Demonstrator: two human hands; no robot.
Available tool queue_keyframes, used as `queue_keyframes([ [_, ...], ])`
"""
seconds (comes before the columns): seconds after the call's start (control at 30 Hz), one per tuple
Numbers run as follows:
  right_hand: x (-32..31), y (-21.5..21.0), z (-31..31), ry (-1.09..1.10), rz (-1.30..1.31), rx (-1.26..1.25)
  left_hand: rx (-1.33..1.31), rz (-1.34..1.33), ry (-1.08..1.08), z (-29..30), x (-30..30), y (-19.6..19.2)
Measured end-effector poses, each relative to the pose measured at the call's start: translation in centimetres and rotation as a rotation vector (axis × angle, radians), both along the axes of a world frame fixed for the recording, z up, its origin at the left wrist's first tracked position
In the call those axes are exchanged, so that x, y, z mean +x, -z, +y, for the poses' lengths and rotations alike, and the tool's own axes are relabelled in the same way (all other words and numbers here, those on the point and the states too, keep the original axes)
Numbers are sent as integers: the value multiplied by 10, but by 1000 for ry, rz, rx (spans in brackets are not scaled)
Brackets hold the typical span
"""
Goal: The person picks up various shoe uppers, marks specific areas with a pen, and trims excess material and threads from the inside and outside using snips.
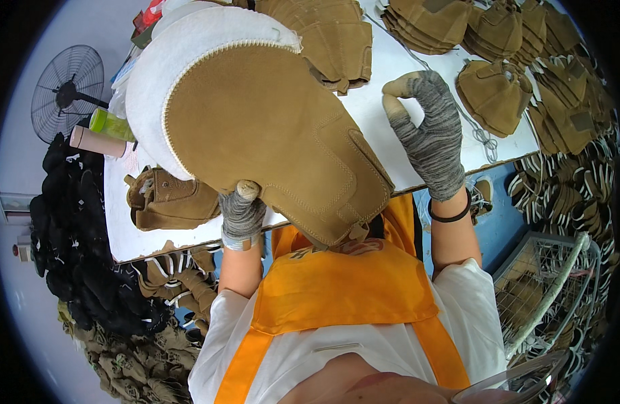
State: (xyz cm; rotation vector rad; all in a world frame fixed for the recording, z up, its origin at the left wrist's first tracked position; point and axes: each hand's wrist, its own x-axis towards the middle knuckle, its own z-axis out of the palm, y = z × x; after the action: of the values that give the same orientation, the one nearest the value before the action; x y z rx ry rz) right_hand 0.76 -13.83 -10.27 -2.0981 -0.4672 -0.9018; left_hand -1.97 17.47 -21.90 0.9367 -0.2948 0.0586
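Single head-worn fisheye view, looking steeply down over the wearer's chest, close above the white table [384,74], edges bent.

Most of the left hand [242,214] is covered by the tan suede boot upper [269,135] it holds; only a thumb tip and gloved knuckles can be seen. The near edge of the white worktable [370,101] is hidden behind the same upper. The stacks of tan cut pieces [431,20] at the table's far edge are cut off by the picture's top. The wire basket [552,283] is bent and blurred toward the rim.
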Motion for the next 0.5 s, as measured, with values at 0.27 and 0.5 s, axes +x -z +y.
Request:
queue_keyframes([
  [0.27, -16, 3, 3, -158, 268, 185, 8, 128, -20, 6, 6, 31],
  [0.5, 0, -27, 11, -258, -55, -596, 84, -55, 154, 54, 26, 62],
])
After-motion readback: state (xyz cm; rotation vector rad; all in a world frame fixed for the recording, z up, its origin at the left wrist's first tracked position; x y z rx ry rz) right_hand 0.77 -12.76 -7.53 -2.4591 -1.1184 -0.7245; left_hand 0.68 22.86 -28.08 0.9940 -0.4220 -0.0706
